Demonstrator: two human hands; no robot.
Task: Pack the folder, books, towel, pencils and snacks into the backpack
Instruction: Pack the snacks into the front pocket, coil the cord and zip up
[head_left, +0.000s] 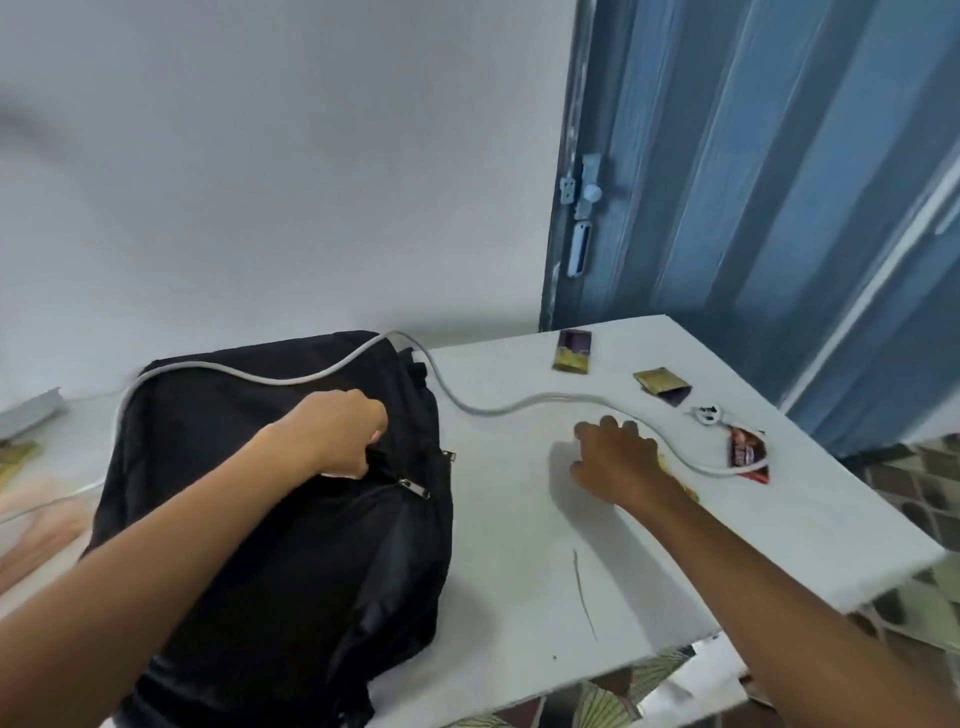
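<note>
Left hand (337, 431) is pinching the black backpack (280, 519) at a front zipper opening, right hand (618, 462) is settling loose-fingered on a yellow snack packet (680, 480) (grasp unclear), remaining snacks (571, 351) lying beyond; next: grip, carry to pocket.

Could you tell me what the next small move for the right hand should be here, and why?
Probably close the right hand on the yellow packet beneath it and carry it to the black backpack. The hand lies over that packet with fingers spread, while the left hand grips the backpack at its zipper opening, seemingly holding it ready.
</note>
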